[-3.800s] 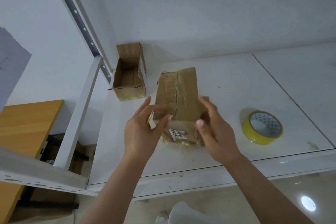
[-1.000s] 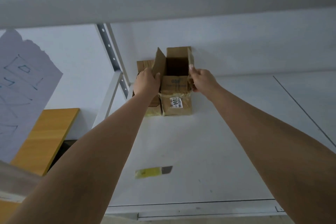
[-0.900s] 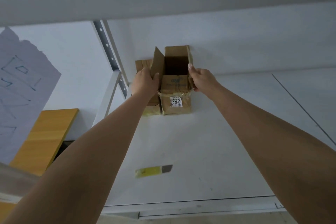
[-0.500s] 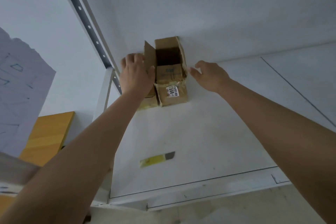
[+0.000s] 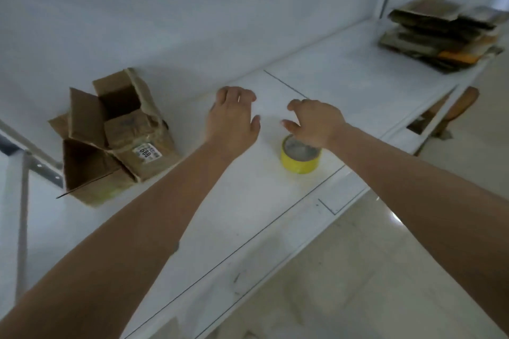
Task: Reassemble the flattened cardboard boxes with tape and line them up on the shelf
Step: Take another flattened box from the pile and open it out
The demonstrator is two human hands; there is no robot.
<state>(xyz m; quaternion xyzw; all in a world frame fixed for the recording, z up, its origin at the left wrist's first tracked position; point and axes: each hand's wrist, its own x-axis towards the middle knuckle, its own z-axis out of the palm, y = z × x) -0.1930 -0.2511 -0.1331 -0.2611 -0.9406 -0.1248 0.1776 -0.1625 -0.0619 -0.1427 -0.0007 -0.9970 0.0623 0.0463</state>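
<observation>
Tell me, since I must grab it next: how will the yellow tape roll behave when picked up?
The yellow tape roll lies flat on the shelf, so it probably won't roll until tipped on edge. Its open core should give fingers purchase. It looks rigid and likely light.

Two boxes (image 5: 115, 135) stand left of the hands; tape (image 5: 300, 155) beneath the right hand (image 5: 316, 124); flattened cardboard (image 5: 443, 30) far right.

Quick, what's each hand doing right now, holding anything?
Left hand: open, holding nothing, above the shelf.
Right hand: open, fingers loosely curled, empty, just over the yellow tape roll.
</observation>
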